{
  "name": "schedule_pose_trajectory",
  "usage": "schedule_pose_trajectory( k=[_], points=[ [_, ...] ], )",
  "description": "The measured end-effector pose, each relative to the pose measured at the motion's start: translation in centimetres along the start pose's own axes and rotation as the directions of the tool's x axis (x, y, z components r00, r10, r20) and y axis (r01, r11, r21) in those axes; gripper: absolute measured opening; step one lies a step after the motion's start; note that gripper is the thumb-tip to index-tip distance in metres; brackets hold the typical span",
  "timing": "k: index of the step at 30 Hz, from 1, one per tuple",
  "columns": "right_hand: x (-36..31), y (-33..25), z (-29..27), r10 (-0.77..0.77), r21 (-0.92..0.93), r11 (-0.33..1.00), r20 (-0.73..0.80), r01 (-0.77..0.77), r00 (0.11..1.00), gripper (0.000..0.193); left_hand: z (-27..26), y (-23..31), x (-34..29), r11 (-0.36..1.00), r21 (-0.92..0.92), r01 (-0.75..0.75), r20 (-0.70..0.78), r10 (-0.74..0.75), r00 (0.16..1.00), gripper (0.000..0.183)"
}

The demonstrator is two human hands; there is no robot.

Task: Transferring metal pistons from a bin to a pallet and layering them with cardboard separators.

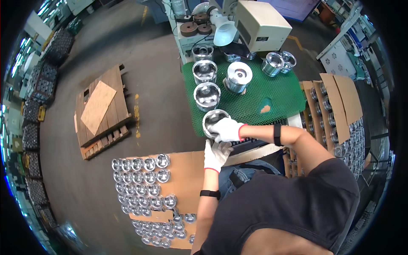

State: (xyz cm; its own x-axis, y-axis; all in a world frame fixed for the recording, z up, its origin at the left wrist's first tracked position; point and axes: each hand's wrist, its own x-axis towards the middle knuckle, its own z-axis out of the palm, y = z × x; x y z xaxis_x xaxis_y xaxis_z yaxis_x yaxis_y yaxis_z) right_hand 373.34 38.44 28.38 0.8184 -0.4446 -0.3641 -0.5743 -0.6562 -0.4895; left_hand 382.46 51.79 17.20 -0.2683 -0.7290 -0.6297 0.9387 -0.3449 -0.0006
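Note:
A shiny metal piston (208,120) stands open side up at the near left corner of the green mesh mat (248,104). My right hand (228,129), in a white glove with a red cuff, grips this piston, with its fingers reaching over the rim and into the hollow. Just below it is my left hand (216,156), also gloved in white, its fingers apart and close to the piston's near side. Whether the left fingertips touch the metal is hard to see. Farther back along the mat's left edge are more pistons (207,96), and one with its pale crown up (239,76) stands near the middle.
Cardboard (185,178) at lower left bears rows of pistons (137,164). More pistons fill a stack with cardboard dividers (335,100) on the right. A beige box-shaped machine (263,25) and a white lamp shade (225,34) stand behind the mat. A wooden pallet (117,87) lies on the floor.

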Motion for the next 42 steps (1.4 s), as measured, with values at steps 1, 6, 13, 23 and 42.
schedule_pose_trajectory(
  k=[1, 6, 13, 23, 42],
  points=[
    [0.4, -0.2, 0.2, 0.018, -0.021, 1.000, -0.027, -0.019, 0.999, 0.034, 1.5, 0.2, 0.8, 0.993, -0.115, -0.022, 0.015, 0.024, 1.000, 0.063],
    [1.2, -0.3, 2.1, 0.009, -0.014, 1.000, -0.135, -0.011, 0.991, 0.030, 3.1, 0.6, 2.7, 0.993, -0.011, -0.115, -0.062, 0.114, 0.992, 0.066],
    [-1.0, -0.1, 0.1, -0.270, -0.234, 0.952, -0.333, 0.198, 0.904, 0.046, 3.4, 1.3, 4.1, 0.965, 0.075, -0.249, -0.137, 0.258, 0.956, 0.063],
    [7.3, 4.7, -0.7, -0.011, -0.263, 0.954, -0.501, -0.140, 0.865, 0.057, 2.7, 1.5, 2.4, 0.957, 0.119, -0.266, -0.192, 0.285, 0.939, 0.067],
    [-17.6, 3.6, 2.1, -0.022, -0.160, 0.987, -0.189, -0.009, 0.982, 0.048, 5.9, 13.4, -3.9, -0.655, 0.752, 0.074, 0.577, 0.708, 0.407, 0.036]
  ],
)
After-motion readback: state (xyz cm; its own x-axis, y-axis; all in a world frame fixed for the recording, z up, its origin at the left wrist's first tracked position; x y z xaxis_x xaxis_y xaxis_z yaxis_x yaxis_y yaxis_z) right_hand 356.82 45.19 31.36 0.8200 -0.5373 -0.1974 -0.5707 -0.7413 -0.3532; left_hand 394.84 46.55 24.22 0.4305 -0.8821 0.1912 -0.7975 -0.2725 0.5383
